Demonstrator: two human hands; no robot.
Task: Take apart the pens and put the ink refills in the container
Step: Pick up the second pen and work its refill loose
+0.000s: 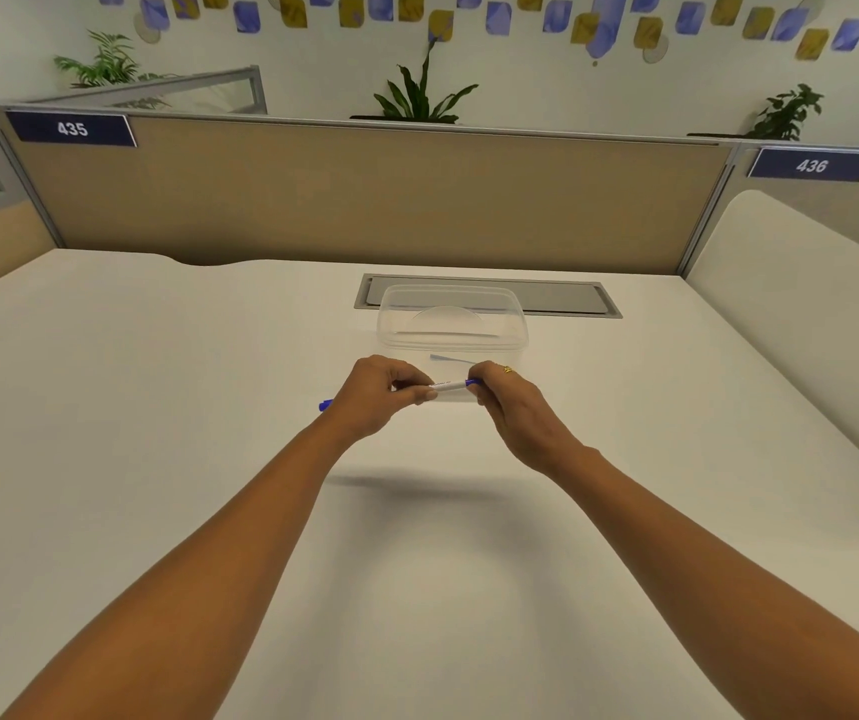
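Observation:
A white pen (449, 387) with blue ends is held level above the white desk (157, 407), just in front of a clear plastic container (452, 320). My left hand (378, 397) grips the pen's left part, and the blue cap end (325, 405) sticks out past that hand. My right hand (507, 402) pinches the pen's blue right end. A thin pale refill (449, 359) seems to lie inside the container near its front wall.
A grey cable hatch (562, 298) is set into the desk behind the container. A tan partition (365, 200) closes the far edge, with number plates 435 (71, 129) and 436 (812, 165). A curved white divider (791, 314) stands at the right.

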